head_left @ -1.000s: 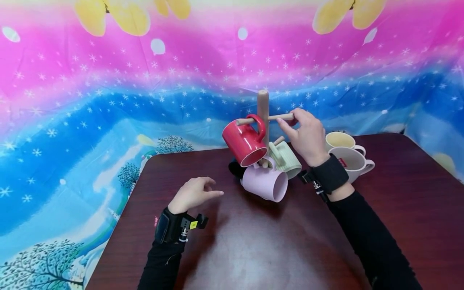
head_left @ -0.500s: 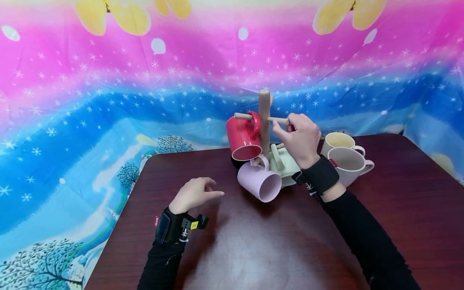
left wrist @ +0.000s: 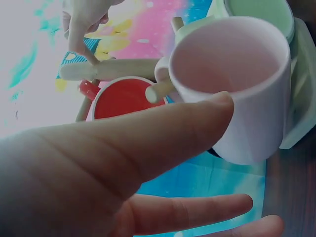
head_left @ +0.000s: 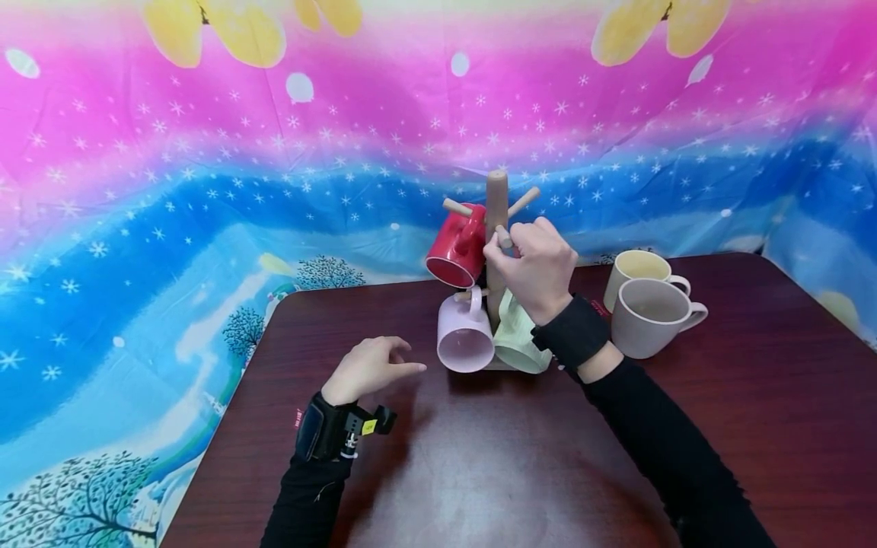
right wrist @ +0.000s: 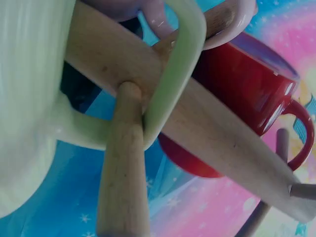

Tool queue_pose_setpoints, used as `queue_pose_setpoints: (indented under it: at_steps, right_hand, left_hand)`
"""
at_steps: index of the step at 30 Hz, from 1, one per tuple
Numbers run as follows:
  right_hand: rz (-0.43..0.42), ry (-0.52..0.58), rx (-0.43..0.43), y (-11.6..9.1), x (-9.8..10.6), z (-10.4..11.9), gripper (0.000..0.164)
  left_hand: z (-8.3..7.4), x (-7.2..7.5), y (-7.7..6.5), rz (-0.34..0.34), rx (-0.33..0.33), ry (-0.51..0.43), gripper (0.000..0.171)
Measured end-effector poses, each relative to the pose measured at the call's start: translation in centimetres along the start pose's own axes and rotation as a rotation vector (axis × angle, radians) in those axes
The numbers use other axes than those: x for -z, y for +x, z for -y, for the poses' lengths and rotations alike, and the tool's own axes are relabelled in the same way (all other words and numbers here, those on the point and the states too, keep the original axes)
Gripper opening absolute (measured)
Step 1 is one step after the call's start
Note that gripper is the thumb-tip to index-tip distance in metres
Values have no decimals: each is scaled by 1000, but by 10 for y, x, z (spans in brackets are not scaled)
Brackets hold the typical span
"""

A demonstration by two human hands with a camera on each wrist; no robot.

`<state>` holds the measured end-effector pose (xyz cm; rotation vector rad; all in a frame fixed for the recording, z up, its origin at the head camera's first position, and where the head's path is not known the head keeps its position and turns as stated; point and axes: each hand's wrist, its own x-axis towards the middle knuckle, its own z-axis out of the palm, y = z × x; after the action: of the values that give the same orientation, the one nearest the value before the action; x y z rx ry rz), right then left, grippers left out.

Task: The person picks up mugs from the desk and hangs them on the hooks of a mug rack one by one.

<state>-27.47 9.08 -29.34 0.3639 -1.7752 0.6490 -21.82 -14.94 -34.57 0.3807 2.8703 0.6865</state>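
A wooden mug tree stands near the back of the table. My right hand pinches one of its upper pegs between thumb and curled fingers. From another upper peg hangs a red mug. Below it a lilac mug hangs by its handle, mouth toward me. Partly behind my right wrist is a pale green ribbed mug; the right wrist view shows its handle looped over a peg. My left hand hovers left of the tree, fingers relaxed, holding nothing.
On the right of the table, a yellow mug and a greyish-white mug stand upright close together. A bare upper peg sticks out at the tree's back right. A patterned cloth hangs behind the table.
My right hand has pulled the peg leftward and toward me, turning the mug tree. The lilac mug has swung left, the green mug forward, and the red mug backward. The left hand stays put.
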Motion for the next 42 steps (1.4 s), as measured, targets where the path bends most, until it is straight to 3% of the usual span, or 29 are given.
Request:
queue_pose_setpoints:
  at_steps: [10,17,20,26,31,34,38,42]
  right_hand:
    - [-19,-29,78,0,-5,11,33]
    - [85,-92,151,3,2,8,34]
    - [146,-88,173,3,8,6,42]
    - [228,30,210,-10,33,1,64]
    - [268,223,230,-31,57,-5,62]
    - [343,334,248,-44,67,-8,58]
    - [422,371,253,-59,72,-14,54]
    - [446,356,231,-68,71,-19,54]
  left_hand:
    - [-2,1,0,2,-7,-4,48]
    - [-1,1,0,-4,-19,9,46]
    - [-1,1,0,-8,-22,7,46]
    - [-1,0,-1,-10,-25,3,47]
    - [-1,0,-1,-4,-28,4,49]
    - [-1,-1,0,-5,-26,8,48]
    - [-1,-1,0,-2,-22,12,47]
    - [-1,-2,1,4,-15,12,48]
